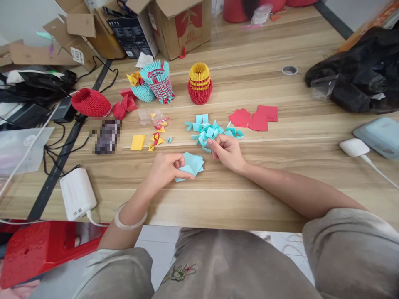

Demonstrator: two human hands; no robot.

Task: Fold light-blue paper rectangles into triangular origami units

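My left hand is at a stack of light blue paper sheets, its thumb and fingers closed on a sheet lifted from the top. At the near edge of a loose pile of folded light blue pieces is my right hand, thumb and index finger pinched; whatever lies between them is too small to make out. Red paper squares lie right of the pile. To its left are a yellow paper stack and small yellow and red folded pieces.
Folded-paper vases, one red and yellow, one blue and red, stand behind. A red one lies left. Cardboard boxes line the back. A white power bank sits front left, a black bag right.
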